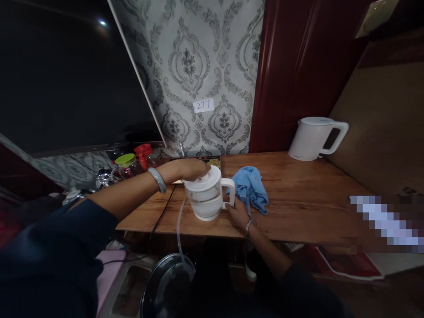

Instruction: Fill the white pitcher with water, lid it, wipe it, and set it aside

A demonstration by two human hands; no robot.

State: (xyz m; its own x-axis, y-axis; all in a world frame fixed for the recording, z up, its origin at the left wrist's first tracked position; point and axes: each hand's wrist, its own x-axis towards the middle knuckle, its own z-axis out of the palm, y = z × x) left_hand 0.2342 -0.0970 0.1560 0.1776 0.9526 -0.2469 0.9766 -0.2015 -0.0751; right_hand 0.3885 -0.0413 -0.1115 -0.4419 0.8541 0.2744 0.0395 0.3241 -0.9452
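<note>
Dark blue sleeves (49,260) fill the near edge of the view, one on each arm, and between them, down below the desk edge, sits one round glass lid (167,285) with a dark rim. One thin clear tube (179,225) runs up from that lid to the small kettle above it.

Two hands are at work on one small white kettle with a clear body (208,198), which stands near the front edge of the wooden desk (298,194). The left hand (188,169) lies flat over the kettle's white lid (206,179), fingers curled down onto it, and one pale bangle (157,179) circles that wrist. The right hand (236,212) is wrapped around the kettle's handle (231,192), with one thin bracelet (247,228) on its wrist.

Just beside the right hand, touching it from behind, is one crumpled blue cloth (251,187). Well apart, at the far right corner of the desk, stands a second, larger kettle, all white (313,138), its handle turned right. That makes two kettles in all.

Left of the desk, past the left forearm, I count one jar with a green lid (125,162) and one with a red lid (143,152), among some shiny things too dim to make out. One black cable (162,212) crosses the desk's left corner. On the patterned wallpaper is one small label reading 277 (203,105), and a large dark screen (66,79) leans at the left.
</note>
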